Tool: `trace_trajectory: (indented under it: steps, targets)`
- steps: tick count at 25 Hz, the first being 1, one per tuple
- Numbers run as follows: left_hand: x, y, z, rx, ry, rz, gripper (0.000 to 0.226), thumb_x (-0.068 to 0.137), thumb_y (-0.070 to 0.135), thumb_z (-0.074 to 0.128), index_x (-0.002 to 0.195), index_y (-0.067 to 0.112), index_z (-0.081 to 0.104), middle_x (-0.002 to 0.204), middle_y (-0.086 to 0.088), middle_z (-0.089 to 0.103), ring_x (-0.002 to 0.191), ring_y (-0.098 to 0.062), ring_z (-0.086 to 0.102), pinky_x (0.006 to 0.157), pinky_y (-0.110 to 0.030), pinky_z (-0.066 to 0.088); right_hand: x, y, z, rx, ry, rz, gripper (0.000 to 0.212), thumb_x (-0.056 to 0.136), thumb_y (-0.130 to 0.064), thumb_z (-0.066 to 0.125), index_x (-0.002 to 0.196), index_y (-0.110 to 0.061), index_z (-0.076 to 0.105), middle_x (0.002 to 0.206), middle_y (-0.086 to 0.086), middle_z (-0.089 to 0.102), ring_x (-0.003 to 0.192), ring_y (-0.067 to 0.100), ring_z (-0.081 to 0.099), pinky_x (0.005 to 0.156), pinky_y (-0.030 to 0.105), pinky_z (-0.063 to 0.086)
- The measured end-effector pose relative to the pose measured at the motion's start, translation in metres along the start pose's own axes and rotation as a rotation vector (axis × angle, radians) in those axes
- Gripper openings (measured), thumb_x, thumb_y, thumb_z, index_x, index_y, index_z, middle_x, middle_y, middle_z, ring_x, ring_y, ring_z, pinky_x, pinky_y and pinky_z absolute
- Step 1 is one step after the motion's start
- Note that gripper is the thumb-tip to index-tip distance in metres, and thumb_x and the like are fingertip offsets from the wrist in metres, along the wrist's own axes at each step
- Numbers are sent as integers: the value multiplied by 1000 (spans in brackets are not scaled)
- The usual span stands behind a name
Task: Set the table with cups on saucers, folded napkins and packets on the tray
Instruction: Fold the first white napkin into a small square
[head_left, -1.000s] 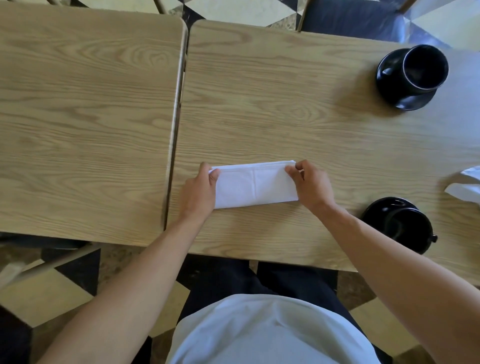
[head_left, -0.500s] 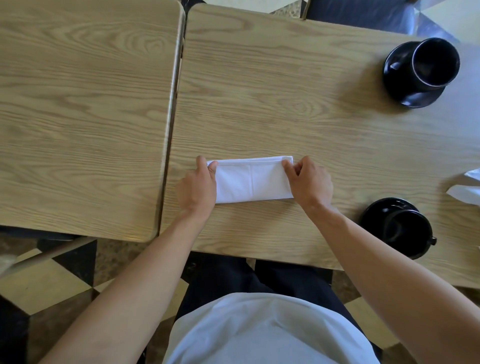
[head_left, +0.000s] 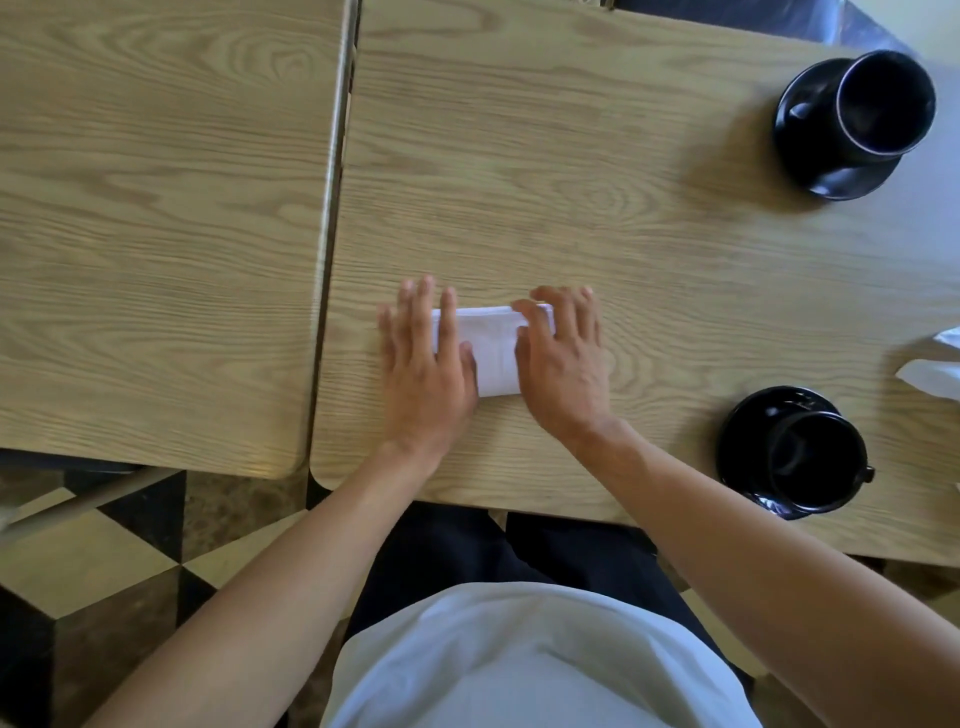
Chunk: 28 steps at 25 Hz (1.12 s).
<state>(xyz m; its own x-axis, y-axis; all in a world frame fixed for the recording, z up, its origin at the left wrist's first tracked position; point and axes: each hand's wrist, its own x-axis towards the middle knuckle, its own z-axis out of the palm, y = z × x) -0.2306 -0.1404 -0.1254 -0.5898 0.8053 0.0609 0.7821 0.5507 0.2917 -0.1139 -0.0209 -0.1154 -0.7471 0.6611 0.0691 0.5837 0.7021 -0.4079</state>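
Right counter, wood-grain; butted against a second counter to its left; floor beneath in dark and pale tiles.
Person: bare forearms, white top, dark trousers.
Far cup, black, on its saucer, far right corner; near cup, black, on its saucer, right near edge.
Left hand and right hand: both flat, fingers straight, pressing on the napkin's ends.
Napkin, white, folded to a strip, lying between and under the hands on the right counter.
White paper, crumpled, at right edge.
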Motion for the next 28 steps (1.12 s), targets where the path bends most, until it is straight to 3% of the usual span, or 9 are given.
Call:
trace_trajectory:
  steps: [2, 4, 9, 13, 24, 28]
  targets:
    - [0, 6, 10, 6, -62, 96, 56, 106, 16, 46, 156, -1, 28, 165, -21, 21, 155, -36, 13, 125, -55, 14, -4, -13, 14, 18, -89, -133, 39, 102, -11, 53, 139, -3, 57, 147, 20, 53, 142, 41, 42, 125, 53, 19]
    - [0, 5, 16, 23, -129, 84, 57, 107, 19, 41, 157, -2, 23, 167, -20, 17, 156, -33, 12, 125, -53, 16, -7, -11, 22, 11, -178, -168, 47, 105, -13, 47, 150, -2, 45, 158, 20, 41, 151, 41, 29, 127, 53, 14]
    - [-1, -5, 26, 136, -228, 56, 70, 106, 41, 34, 159, -2, 14, 167, -24, 9, 157, -34, 6, 126, -51, 10, -11, 15, 34, -112, -221, -109, 63, 108, -34, 40, 158, 3, 25, 166, 23, 22, 156, 38, 17, 126, 54, 18]
    - [-5, -10, 30, 162, -223, 19, 77, 105, 50, 31, 159, -1, 11, 166, -29, 6, 156, -38, 3, 126, -52, 8, -10, 25, 36, -174, -195, -138, 75, 105, -44, 45, 157, 6, 24, 166, 25, 21, 155, 38, 18, 126, 51, 17]
    - [-3, -10, 33, 201, -225, 36, 78, 104, 52, 27, 160, 0, 9, 164, -33, 3, 155, -42, -1, 126, -54, 4, -10, 36, 45, -187, -187, -213, 75, 106, -48, 37, 161, 0, 17, 169, 21, 13, 158, 34, 9, 128, 50, 12]
    - [0, -5, 23, 205, -303, 30, 78, 104, 51, 30, 160, 0, 9, 165, -32, 3, 155, -42, -1, 126, -53, 3, -8, 29, 35, -169, -232, -182, 74, 106, -48, 37, 160, -1, 19, 169, 21, 15, 158, 34, 11, 128, 50, 13]
